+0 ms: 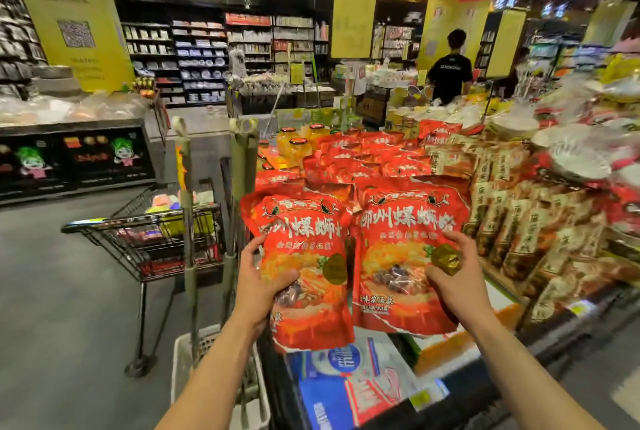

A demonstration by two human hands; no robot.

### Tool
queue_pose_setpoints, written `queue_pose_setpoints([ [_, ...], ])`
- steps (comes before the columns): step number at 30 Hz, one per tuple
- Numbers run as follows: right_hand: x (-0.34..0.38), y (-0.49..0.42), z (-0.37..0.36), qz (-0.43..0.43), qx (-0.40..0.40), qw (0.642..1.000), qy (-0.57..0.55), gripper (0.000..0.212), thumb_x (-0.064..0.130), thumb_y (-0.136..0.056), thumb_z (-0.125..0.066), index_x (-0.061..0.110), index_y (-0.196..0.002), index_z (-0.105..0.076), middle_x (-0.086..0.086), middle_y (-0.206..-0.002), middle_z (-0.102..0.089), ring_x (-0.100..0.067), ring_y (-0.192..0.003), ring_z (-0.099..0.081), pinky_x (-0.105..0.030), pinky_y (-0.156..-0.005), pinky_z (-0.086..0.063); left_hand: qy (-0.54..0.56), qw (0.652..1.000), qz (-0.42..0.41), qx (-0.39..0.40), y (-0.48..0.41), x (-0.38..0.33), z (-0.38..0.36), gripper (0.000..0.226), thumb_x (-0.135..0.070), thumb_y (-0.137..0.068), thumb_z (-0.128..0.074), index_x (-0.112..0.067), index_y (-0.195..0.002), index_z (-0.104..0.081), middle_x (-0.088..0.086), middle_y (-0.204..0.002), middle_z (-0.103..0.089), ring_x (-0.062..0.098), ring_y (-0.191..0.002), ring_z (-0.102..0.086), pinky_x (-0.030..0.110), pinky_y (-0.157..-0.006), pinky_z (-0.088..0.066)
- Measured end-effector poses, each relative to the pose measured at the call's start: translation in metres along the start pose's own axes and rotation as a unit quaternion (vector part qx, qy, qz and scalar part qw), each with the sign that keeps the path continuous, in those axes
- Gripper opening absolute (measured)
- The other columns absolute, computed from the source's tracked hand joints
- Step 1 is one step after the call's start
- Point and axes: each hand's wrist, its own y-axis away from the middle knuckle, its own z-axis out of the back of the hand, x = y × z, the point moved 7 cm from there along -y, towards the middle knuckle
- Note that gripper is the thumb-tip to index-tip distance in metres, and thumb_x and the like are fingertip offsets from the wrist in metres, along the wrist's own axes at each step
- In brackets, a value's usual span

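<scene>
Here we are at the display's edge with two red packs up in front of us. Our left hand (258, 279) grips the left pack (306, 312) by its left edge, with the thumb laid across the front and the fingers out of sight behind. Our right hand (453, 279) grips the right pack (394, 291) by its right edge. Its thumb is on the front, its fingers curl over the rim higher up, and a gold sticker (446, 258) shows between them.

Both packs are upright, faces toward us, side by side and about level. Their inner edges sit just beside each other; whether they touch, we cannot tell. They are held in the air above the near end of the display, over a blue pack (346, 391) lying flat below them.

Right behind them runs the pile (367, 159) of the same red packs, and beyond it stand a few jars (298, 149) with yellow contents. To the right of the pile, brown packs (512, 225) stand in rows.

On our left a cart (149, 239) with goods in it sits on the grey floor, well apart from the hands. A white basket (181, 357) shows just beside our left forearm. Far back, a person (449, 73) in a black shirt stands with their back to us, near a hanging yellow sign (353, 3).
</scene>
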Motion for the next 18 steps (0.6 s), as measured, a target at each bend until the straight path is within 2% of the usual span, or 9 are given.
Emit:
queue_pose_setpoints([
  [2,-0.019,-0.010,0.022,-0.023,-0.002,1.000,0.002,0.063,-0.009,-0.084,-0.066,0.035,-0.121,-0.040,0.000,-0.128,-0.048,-0.015,-0.114,-0.049,-0.015,-0.085,-0.040,0.006,1.000,0.021,-0.020,0.001,0.018,-0.014,0.088,-0.006,-0.050,-0.089,-0.030,-0.123,-0.046,0.009,-0.121,-0.063,0.022,-0.098,-0.071,0.043,-0.081,-0.058],
  [4,-0.035,-0.018,0.039,-0.043,-0.013,0.999,-0.002,0.064,-0.010,-0.085,-0.066,0.026,-0.126,-0.033,-0.002,-0.118,-0.050,-0.021,-0.108,-0.053,-0.011,-0.075,-0.042,0.011,0.998,0.035,-0.046,-0.004,0.037,-0.017,0.089,0.004,-0.057,-0.089,-0.025,-0.127,-0.043,0.016,-0.127,-0.060,0.028,-0.102,-0.067,0.046,-0.087,-0.055],
  [5,-0.042,-0.023,0.044,-0.047,-0.018,0.999,-0.004,0.068,-0.010,-0.085,-0.067,0.023,-0.131,-0.030,-0.002,-0.119,-0.050,-0.021,-0.106,-0.055,-0.014,-0.076,-0.043,0.009,0.998,0.043,-0.055,-0.007,0.047,-0.017,0.088,0.011,-0.062,-0.086,-0.022,-0.131,-0.041,0.019,-0.131,-0.057,0.030,-0.105,-0.065,0.047,-0.090,-0.054],
  [6,-0.050,-0.028,0.046,-0.053,-0.019,0.998,-0.003,0.074,-0.009,-0.084,-0.068,0.022,-0.137,-0.028,-0.001,-0.121,-0.050,-0.017,-0.104,-0.057,-0.018,-0.078,-0.043,0.005,0.997,0.050,-0.063,-0.011,0.055,-0.014,0.087,0.015,-0.067,-0.081,-0.019,-0.135,-0.040,0.020,-0.134,-0.055,0.031,-0.108,-0.064,0.049,-0.093,-0.052],
  [8,-0.064,-0.038,0.041,-0.069,-0.002,0.998,0.000,0.077,-0.009,-0.083,-0.069,0.023,-0.141,-0.030,0.010,-0.114,-0.054,0.004,-0.093,-0.060,-0.012,-0.076,-0.044,-0.013,0.995,0.058,-0.083,-0.019,0.073,-0.004,0.090,0.013,-0.067,-0.081,-0.016,-0.140,-0.039,0.016,-0.135,-0.055,0.030,-0.112,-0.062,0.055,-0.100,-0.049],
  [10,-0.082,-0.051,0.027,-0.086,0.027,0.996,0.011,0.062,-0.006,-0.082,-0.072,0.024,-0.130,-0.046,0.016,-0.108,-0.061,0.008,-0.090,-0.064,-0.011,-0.074,-0.048,-0.025,0.993,0.072,-0.096,-0.029,0.091,0.006,0.091,0.009,-0.065,-0.085,-0.018,-0.139,-0.040,0.009,-0.128,-0.058,0.025,-0.108,-0.064,0.057,-0.098,-0.050],
  [12,-0.104,-0.063,0.009,-0.102,0.042,0.994,0.029,0.050,-0.002,-0.080,-0.075,0.029,-0.116,-0.060,0.010,-0.105,-0.071,-0.011,-0.096,-0.069,-0.030,-0.083,-0.054,-0.023,0.991,0.080,-0.104,-0.040,0.106,0.013,0.089,0.012,-0.066,-0.083,-0.021,-0.136,-0.040,0.010,-0.126,-0.059,0.023,-0.102,-0.065,0.055,-0.095,-0.051],
  [14,-0.119,-0.076,-0.012,-0.101,0.061,0.992,0.035,0.050,-0.002,-0.078,-0.077,0.031,-0.111,-0.061,0.008,-0.104,-0.072,-0.014,-0.096,-0.068,-0.040,-0.089,-0.053,-0.022,0.989,0.090,-0.114,-0.052,0.125,0.018,0.092,0.011,-0.063,-0.086,-0.023,-0.134,-0.039,0.010,-0.124,-0.059,0.022,-0.100,-0.065,0.050,-0.089,-0.055],
  [18,-0.144,-0.101,-0.045,-0.131,0.085,0.987,0.035,0.047,0.000,-0.078,-0.077,0.031,-0.111,-0.062,0.013,-0.098,-0.074,-0.007,-0.091,-0.069,-0.040,-0.085,-0.055,-0.014,0.986,0.110,-0.122,-0.080,0.165,0.011,0.099,-0.010,-0.052,-0.093,-0.025,-0.135,-0.041,0.012,-0.123,-0.062,0.025,-0.102,-0.068,0.044,-0.083,-0.059],
])
